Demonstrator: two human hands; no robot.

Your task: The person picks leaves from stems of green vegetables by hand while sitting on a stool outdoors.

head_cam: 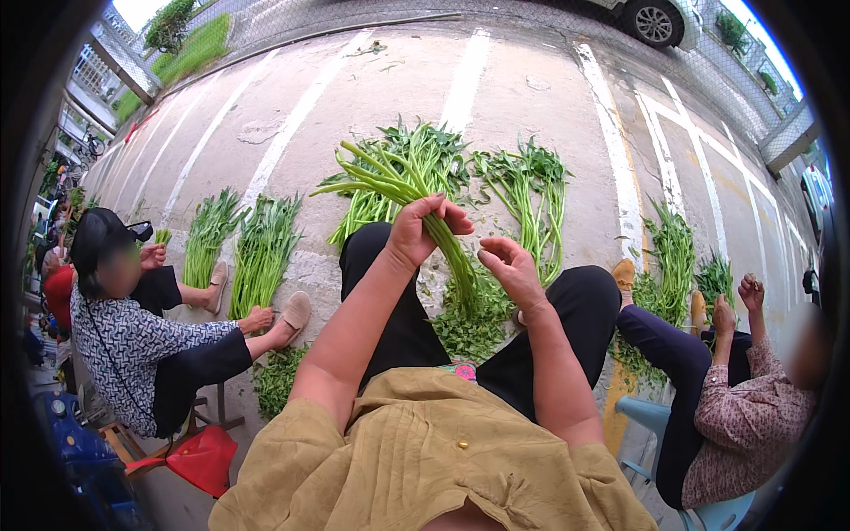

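My left hand (420, 229) is closed around a bundle of green leafy-vegetable stems (393, 184), whose bare ends fan out to the upper left while the other end hangs down between my knees. To the right of the bundle, my right hand (514, 271) is raised with its fingers apart and nothing seen in it. Below both hands lies a heap of plucked green leaves (475, 332) on the ground. Beyond my knees a large pile of leafy stems (425, 149) rests on the concrete, and a smaller pile of long stems (531, 199) lies to its right.
A person (126, 325) sits close at the left beside two bundles of greens (262, 259). Another person (750, 411) sits on a light blue plastic chair (647, 417) at the right, near more greens (671, 259). A red bag (202, 459) is at the lower left.
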